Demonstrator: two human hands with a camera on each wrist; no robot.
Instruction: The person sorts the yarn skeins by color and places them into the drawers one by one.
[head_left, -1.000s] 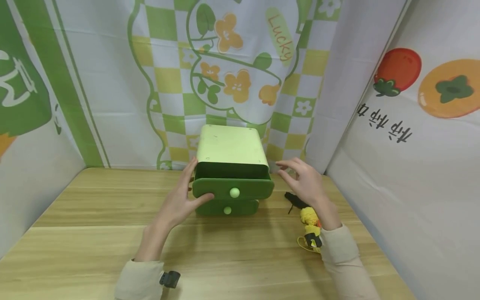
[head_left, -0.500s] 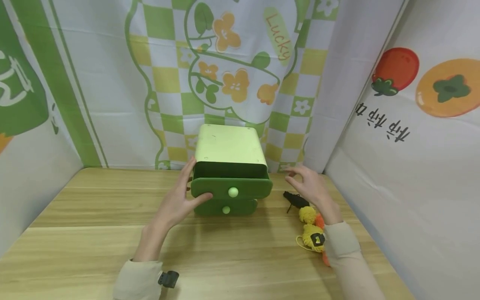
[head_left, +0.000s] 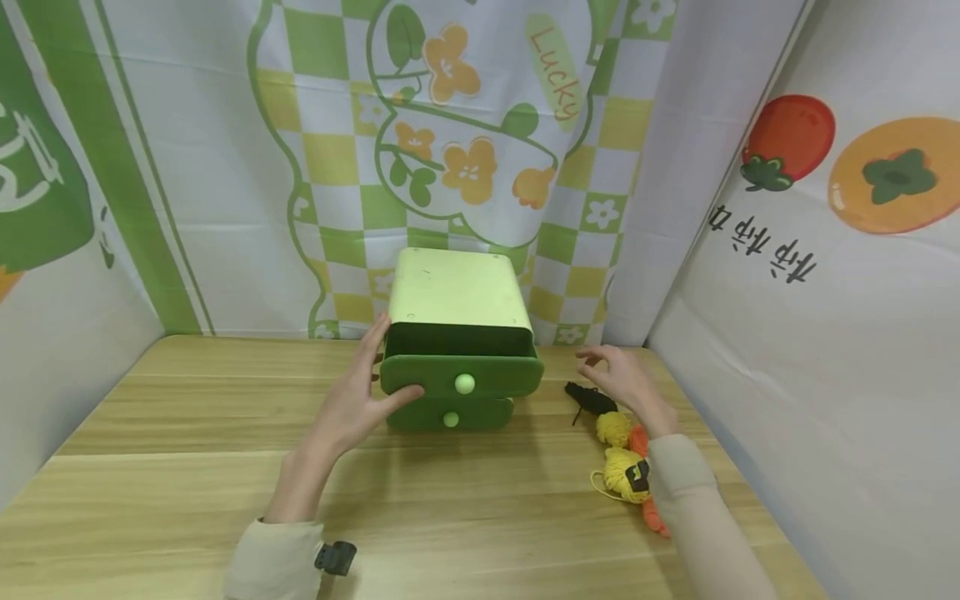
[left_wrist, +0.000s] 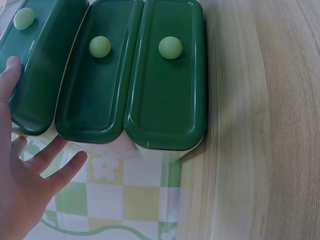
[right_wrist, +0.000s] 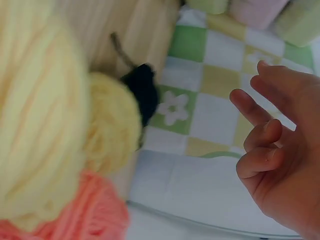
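Observation:
A pale green cabinet [head_left: 459, 287] with dark green drawers stands at the back of the table. Its top drawer [head_left: 427, 377] is pulled out, dark inside. The left hand [head_left: 352, 408] rests against the cabinet's left side, thumb on the drawer front; the left wrist view shows that hand [left_wrist: 25, 185] beside three drawer fronts [left_wrist: 167, 95] with round knobs. Right of the cabinet, the right hand [head_left: 626, 383] hovers above the dark yarn [head_left: 592, 399], touching nothing. In the right wrist view, the hand [right_wrist: 285, 150] is empty, its fingers loosely bent.
Yellow yarn balls [head_left: 622, 473] and orange yarn [head_left: 654, 517] lie at the table's right side, partly beneath the right forearm. A checkered cloth [head_left: 337, 158] hangs behind the cabinet. A printed white wall [head_left: 750, 333] borders the table on the right.
The right hand has moved right, away from the cabinet, and more of the yellow and orange yarn shows. The left hand stays against the cabinet. The whole head view has shifted slightly.

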